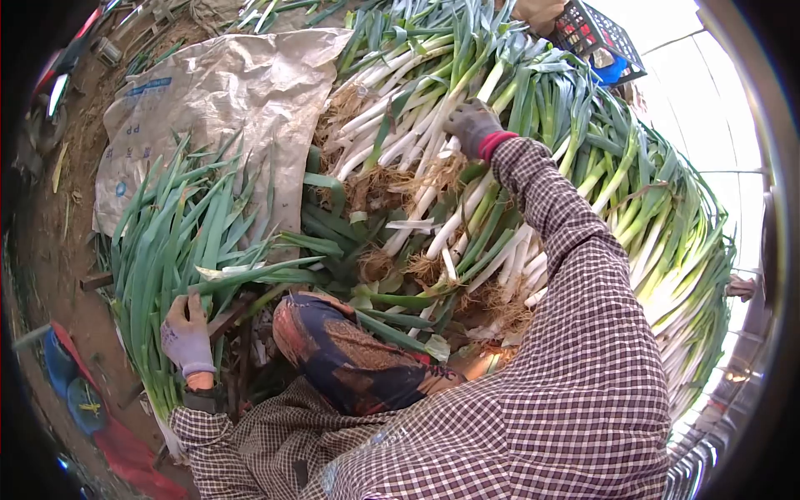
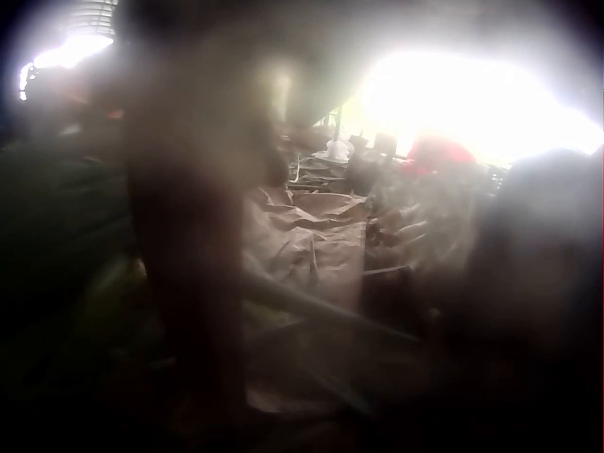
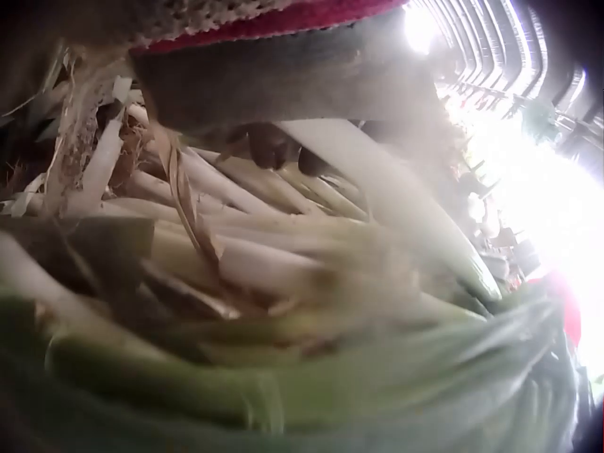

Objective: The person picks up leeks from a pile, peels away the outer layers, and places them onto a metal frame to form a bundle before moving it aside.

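Observation:
In the head view my right hand [image 1: 475,125], in a grey glove with a red cuff, reaches into a large heap of leeks [image 1: 400,137] and grips a leek among the white stalks. The right wrist view shows dark fingertips [image 3: 269,146] curled by a pale leek stalk [image 3: 377,184]. My left hand [image 1: 187,337], in a pale glove with bare fingertips, rests along the right edge of a bundle of leeks [image 1: 171,250], its visible fingers extended. The bundle's green leaves fan upward and its white ends point down beside the left sleeve. The left wrist view is dark and blurred.
A crumpled woven sack [image 1: 242,92] lies beyond the bundle. Loose leaves [image 1: 325,225] and rooty stalks lie between the arms. A black plastic crate [image 1: 596,42] stands at the back right. Red and blue cloth [image 1: 108,425] lies on the soil at lower left.

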A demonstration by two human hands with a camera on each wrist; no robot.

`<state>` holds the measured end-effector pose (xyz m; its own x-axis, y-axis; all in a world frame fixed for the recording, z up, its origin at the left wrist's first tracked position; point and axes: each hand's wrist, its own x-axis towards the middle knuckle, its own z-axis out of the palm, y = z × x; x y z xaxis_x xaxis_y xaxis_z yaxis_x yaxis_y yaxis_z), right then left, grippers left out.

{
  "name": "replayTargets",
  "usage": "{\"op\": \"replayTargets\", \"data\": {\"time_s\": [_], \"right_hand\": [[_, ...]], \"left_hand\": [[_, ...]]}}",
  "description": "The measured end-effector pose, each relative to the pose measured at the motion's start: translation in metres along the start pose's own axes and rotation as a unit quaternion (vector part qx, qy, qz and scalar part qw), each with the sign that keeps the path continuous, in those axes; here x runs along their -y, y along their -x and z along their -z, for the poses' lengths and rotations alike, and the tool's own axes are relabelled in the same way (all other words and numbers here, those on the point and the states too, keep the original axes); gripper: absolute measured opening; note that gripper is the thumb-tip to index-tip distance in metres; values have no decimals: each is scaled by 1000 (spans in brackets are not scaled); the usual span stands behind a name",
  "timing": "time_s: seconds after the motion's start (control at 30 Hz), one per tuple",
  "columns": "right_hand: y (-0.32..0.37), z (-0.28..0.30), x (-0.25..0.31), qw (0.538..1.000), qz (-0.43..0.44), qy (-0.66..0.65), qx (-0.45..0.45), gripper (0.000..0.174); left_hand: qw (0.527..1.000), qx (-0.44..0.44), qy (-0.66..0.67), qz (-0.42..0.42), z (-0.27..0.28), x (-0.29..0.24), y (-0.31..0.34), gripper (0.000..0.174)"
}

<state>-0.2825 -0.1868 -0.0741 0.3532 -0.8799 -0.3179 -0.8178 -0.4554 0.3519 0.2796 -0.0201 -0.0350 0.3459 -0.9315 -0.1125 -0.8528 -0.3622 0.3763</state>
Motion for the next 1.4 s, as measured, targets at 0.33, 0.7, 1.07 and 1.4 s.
{"op": "replayTargets", "data": {"time_s": [0.33, 0.7, 1.07, 1.4], "right_hand": [[-124, 35, 15, 989, -120, -81, -43, 29], [-289, -29, 30, 994, -23, -25, 102, 54], [-244, -20, 27, 972, 101, 3, 211, 59], [-164, -21, 29, 986, 140, 73, 63, 15]], "left_hand": [[998, 41, -42, 24, 15, -27, 3, 31], [998, 9, -46, 28, 10, -26, 3, 20], [997, 34, 4, 67, 8, -23, 3, 16], [999, -32, -40, -15, 10, -27, 5, 18]]}}
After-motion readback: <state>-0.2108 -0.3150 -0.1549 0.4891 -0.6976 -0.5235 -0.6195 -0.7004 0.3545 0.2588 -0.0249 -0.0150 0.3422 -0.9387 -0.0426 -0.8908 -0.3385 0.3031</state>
